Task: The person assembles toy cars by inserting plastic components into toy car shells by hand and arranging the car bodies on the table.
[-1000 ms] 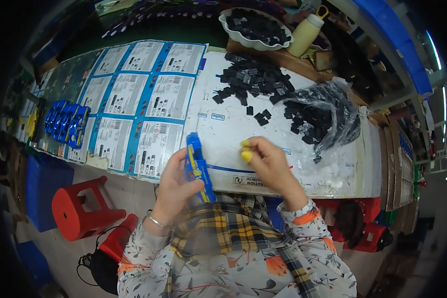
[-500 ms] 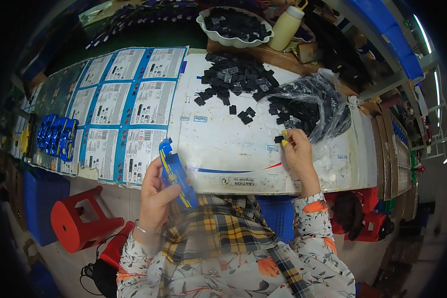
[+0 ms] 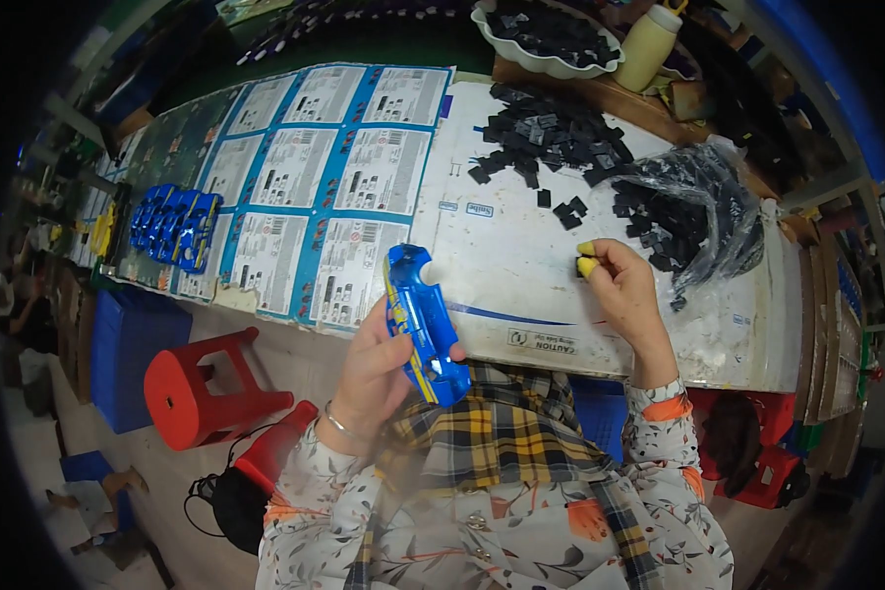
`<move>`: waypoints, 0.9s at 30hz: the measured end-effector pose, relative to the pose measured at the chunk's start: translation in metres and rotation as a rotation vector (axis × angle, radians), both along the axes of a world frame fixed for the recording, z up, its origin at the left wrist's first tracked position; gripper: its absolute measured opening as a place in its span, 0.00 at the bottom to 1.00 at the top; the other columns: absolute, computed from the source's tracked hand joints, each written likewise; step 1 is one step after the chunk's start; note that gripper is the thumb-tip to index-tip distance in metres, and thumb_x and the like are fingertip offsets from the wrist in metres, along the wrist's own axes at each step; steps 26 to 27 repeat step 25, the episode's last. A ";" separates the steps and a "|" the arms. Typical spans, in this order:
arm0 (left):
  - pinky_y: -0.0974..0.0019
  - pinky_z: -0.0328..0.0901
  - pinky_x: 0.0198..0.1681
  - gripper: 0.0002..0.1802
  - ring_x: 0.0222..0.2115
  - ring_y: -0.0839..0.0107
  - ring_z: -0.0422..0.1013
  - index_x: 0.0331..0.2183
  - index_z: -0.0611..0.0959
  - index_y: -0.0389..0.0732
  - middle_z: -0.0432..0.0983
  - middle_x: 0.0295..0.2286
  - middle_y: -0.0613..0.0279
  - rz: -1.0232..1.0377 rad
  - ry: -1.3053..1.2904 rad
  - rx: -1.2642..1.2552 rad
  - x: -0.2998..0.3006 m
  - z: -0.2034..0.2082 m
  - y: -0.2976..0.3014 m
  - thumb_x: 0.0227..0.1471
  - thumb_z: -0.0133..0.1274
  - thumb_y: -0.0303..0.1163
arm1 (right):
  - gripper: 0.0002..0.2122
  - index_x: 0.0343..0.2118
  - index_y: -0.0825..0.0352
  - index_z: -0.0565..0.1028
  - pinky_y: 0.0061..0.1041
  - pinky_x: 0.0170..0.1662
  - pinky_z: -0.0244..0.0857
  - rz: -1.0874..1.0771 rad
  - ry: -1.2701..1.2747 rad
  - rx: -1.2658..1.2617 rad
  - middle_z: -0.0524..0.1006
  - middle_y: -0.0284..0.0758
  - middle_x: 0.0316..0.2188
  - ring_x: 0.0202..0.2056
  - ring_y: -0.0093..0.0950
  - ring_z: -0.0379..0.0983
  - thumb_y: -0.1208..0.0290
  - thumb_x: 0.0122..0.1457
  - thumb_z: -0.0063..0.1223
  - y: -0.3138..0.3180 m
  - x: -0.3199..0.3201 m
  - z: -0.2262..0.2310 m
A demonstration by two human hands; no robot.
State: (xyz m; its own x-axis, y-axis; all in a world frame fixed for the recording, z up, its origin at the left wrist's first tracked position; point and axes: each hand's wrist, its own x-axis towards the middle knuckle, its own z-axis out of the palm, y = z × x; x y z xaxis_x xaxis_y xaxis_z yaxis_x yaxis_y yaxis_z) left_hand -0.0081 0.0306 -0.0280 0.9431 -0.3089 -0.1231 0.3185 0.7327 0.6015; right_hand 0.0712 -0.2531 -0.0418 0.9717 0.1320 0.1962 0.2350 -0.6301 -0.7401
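My left hand (image 3: 376, 362) grips a blue toy car body (image 3: 425, 329) with yellow stripes, its hollow inside partly turned up, above the table's front edge. Yellow covers sit on the thumb and finger of my right hand (image 3: 624, 290), which are pinched on a small black plastic piece, mostly hidden by the fingertips. Beyond that hand lies a loose pile of black plastic pieces (image 3: 551, 133). More of them spill from a clear plastic bag (image 3: 723, 211) at the right.
Several blue car bodies (image 3: 175, 228) stand in a row at the left, near printed card sheets (image 3: 295, 167). At the back are a white scalloped bowl (image 3: 551, 64) of black pieces and a pale yellow bottle (image 3: 649, 47). A red stool (image 3: 202, 393) stands below the table.
The car body has rolled in my left hand, so more of its hollow inside shows. My right hand has drawn the black piece away from the bag, toward the car body. The view has shifted left.
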 end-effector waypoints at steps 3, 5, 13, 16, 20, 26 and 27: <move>0.62 0.71 0.37 0.30 0.34 0.61 0.74 0.48 0.64 0.36 0.73 0.35 0.51 -0.015 0.019 -0.003 -0.002 -0.002 -0.002 0.47 0.57 0.37 | 0.06 0.35 0.71 0.73 0.11 0.33 0.62 0.215 0.426 0.582 0.73 0.27 0.28 0.29 0.12 0.67 0.81 0.53 0.51 0.054 -0.011 0.024; 0.61 0.71 0.37 0.31 0.33 0.61 0.75 0.49 0.64 0.35 0.73 0.35 0.52 -0.026 0.062 0.031 -0.006 -0.001 -0.002 0.48 0.57 0.38 | 0.06 0.34 0.72 0.73 0.12 0.33 0.62 0.308 0.418 0.538 0.73 0.27 0.27 0.29 0.12 0.67 0.81 0.52 0.52 0.080 -0.011 0.036; 0.62 0.72 0.35 0.32 0.32 0.61 0.75 0.49 0.63 0.35 0.72 0.35 0.54 -0.016 0.101 -0.021 -0.007 -0.006 0.000 0.49 0.55 0.43 | 0.05 0.32 0.74 0.73 0.15 0.33 0.65 0.569 0.494 0.446 0.74 0.32 0.25 0.29 0.15 0.69 0.84 0.51 0.47 0.119 -0.004 0.032; 0.62 0.73 0.34 0.33 0.32 0.60 0.75 0.50 0.62 0.34 0.71 0.37 0.54 -0.013 0.133 -0.022 -0.007 -0.008 0.002 0.50 0.54 0.43 | 0.06 0.31 0.75 0.72 0.15 0.32 0.65 0.558 0.469 0.457 0.75 0.33 0.26 0.28 0.16 0.69 0.86 0.51 0.43 0.122 -0.006 0.035; 0.62 0.73 0.34 0.34 0.32 0.60 0.75 0.51 0.61 0.34 0.71 0.38 0.53 -0.005 0.150 -0.009 -0.006 -0.008 0.000 0.51 0.53 0.44 | 0.06 0.30 0.74 0.73 0.16 0.31 0.65 0.528 0.479 0.479 0.75 0.34 0.25 0.27 0.16 0.69 0.85 0.52 0.43 0.122 -0.008 0.039; 0.61 0.73 0.35 0.35 0.33 0.60 0.74 0.53 0.60 0.35 0.70 0.41 0.52 -0.029 0.132 -0.013 -0.002 -0.009 0.002 0.51 0.53 0.43 | 0.06 0.31 0.69 0.74 0.21 0.29 0.67 0.589 0.227 0.111 0.77 0.34 0.25 0.22 0.27 0.72 0.79 0.52 0.45 0.122 -0.007 0.043; 0.61 0.73 0.35 0.35 0.33 0.60 0.74 0.53 0.60 0.35 0.70 0.41 0.52 -0.029 0.132 -0.013 -0.002 -0.009 0.002 0.51 0.53 0.43 | 0.06 0.31 0.69 0.74 0.21 0.29 0.67 0.589 0.227 0.111 0.77 0.34 0.25 0.22 0.27 0.72 0.79 0.52 0.45 0.122 -0.007 0.043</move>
